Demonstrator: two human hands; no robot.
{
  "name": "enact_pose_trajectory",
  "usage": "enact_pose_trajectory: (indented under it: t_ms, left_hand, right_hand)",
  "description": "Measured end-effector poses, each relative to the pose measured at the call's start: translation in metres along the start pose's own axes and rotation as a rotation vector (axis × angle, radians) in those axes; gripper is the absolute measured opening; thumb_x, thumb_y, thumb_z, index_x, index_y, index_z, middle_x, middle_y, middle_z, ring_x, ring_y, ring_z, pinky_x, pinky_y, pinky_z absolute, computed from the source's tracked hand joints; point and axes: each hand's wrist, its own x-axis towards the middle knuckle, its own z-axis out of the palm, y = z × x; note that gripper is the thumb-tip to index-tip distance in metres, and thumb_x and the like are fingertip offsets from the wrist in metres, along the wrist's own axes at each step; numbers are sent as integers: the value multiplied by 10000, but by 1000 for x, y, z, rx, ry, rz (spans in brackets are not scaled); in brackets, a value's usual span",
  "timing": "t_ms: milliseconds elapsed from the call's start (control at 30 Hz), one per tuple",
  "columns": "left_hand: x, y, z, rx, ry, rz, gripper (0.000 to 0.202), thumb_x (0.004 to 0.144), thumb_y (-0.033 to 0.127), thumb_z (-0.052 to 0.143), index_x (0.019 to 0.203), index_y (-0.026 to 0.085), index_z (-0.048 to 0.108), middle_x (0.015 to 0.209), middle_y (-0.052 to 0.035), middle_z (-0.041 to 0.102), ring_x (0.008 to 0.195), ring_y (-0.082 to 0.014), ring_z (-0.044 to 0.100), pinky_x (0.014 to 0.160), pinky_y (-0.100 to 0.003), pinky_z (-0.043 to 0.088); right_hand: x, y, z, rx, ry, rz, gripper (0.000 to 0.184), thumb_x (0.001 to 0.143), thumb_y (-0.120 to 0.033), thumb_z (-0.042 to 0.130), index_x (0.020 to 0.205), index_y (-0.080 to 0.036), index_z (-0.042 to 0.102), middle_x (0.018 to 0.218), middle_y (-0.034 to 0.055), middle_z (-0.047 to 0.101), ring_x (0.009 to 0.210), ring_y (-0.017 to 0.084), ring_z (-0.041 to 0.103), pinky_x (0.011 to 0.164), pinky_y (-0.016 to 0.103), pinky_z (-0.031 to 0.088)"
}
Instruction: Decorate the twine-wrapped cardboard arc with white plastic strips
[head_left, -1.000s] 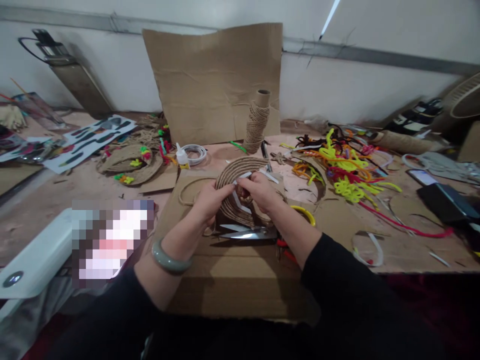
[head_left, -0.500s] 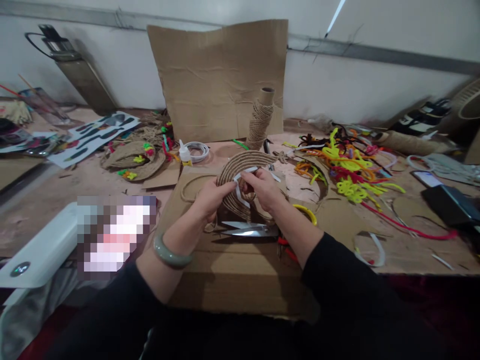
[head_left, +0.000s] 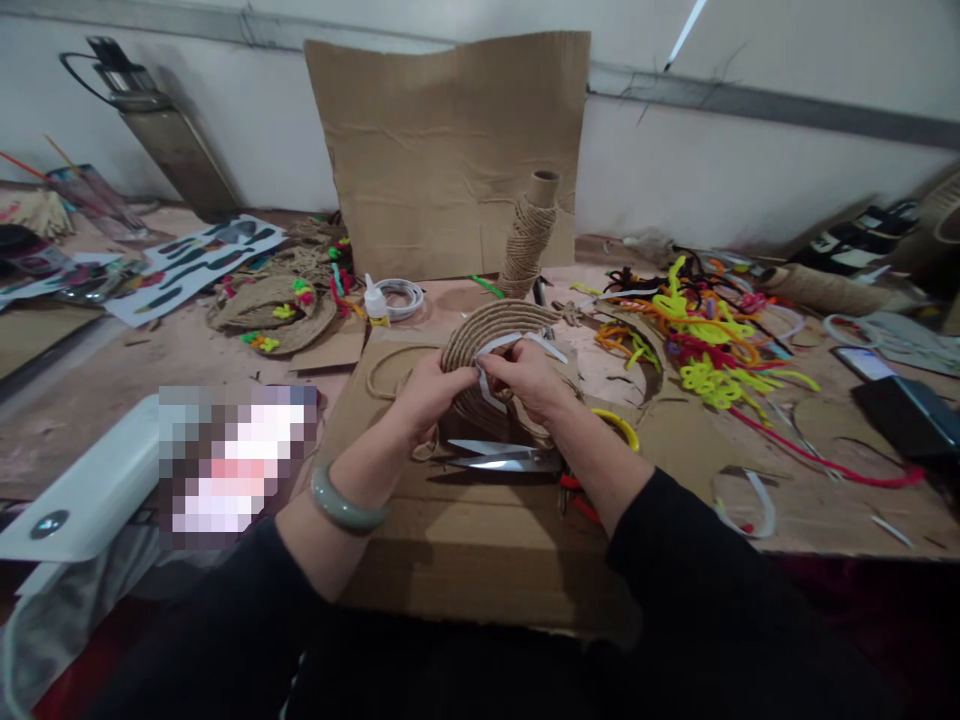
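Observation:
A curved coil of brown jute rope, its rows laid side by side, is between my two hands. My left hand is closed on the coil's left edge, thumb on top. With its fingers pinched, my right hand holds a narrow white strip at the coil's inner edge. The strip bends along that edge, and my fingers cover part of it. Just below lie scissors with blades apart and a yellow handle, partly under my right forearm. A red-handled tool is beside them.
A cardboard sheet leans on the wall behind a twine spool. A glue bottle stands near a white cord roll. Coloured pipe cleaners heap at right. A blurred-out screen lies left, beside a white device.
The rope coil has tilted, so its rows look flatter and its opening narrower. My right fingers have shifted slightly along the white strip. The whole view has moved a little.

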Motion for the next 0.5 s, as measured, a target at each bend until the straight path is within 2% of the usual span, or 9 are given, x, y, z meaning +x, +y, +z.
enact_pose_trajectory:
  t_ms: [233, 333, 500]
  left_hand:
    - [2, -2, 1, 67, 3, 93, 277, 618, 183, 642, 887, 133, 684, 845, -53, 716, 771, -198, 649, 720, -294, 515]
    - [3, -2, 1, 79, 8, 97, 275, 609, 172, 632, 875, 124, 680, 813, -47, 711, 737, -187, 642, 695, -288, 512]
    - [4, -3, 1, 26, 13, 70, 216, 585, 157, 622, 795, 128, 660, 712, -19, 681, 639, -156, 613, 623, -265, 498]
  right_hand:
    - [0, 1, 3, -10, 40, -11, 137, 609, -292, 582, 612, -186, 495, 518, -57, 449, 447, 69, 373, 440, 234, 302]
    - [0, 0, 4, -10, 57, 3, 142, 597, -296, 576, 607, -184, 489, 505, -63, 442, 440, 63, 360, 431, 228, 287]
    - [-1, 0, 4, 28, 15, 7, 185, 591, -329, 601, 609, -180, 493, 488, -73, 440, 424, 53, 363, 425, 223, 283]
